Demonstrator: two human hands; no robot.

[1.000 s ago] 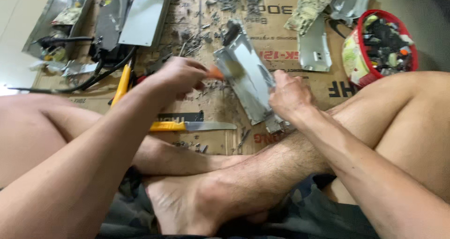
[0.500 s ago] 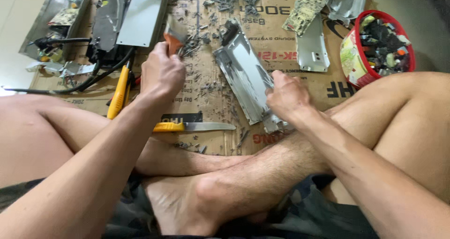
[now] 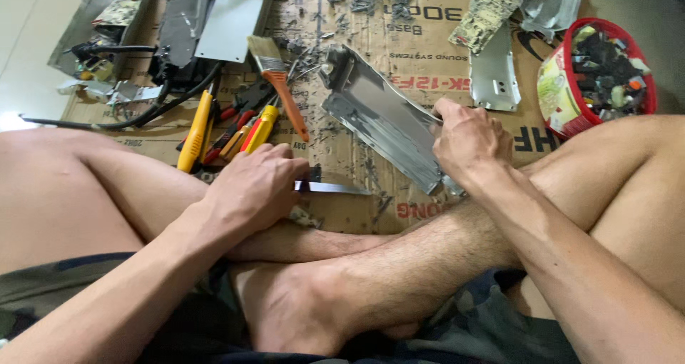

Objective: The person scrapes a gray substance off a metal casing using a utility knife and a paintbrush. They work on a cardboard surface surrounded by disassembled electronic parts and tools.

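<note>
Gripping the knife [image 3: 325,187] with your left hand [image 3: 253,189], your right hand [image 3: 471,139] clamps the metal panel [image 3: 382,118] just right of it.

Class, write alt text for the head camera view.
A person sits cross-legged on cardboard, the right hand gripping a bent metal panel while the left hand closes on a knife. A paintbrush, yellow-handled tools and a red basket lie around.

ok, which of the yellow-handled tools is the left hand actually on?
The knife by the shin: the left hand covers its handle, only the bare blade sticking out. The yellow screwdriver and yellow utility cutter lie untouched farther up the cardboard.
</note>
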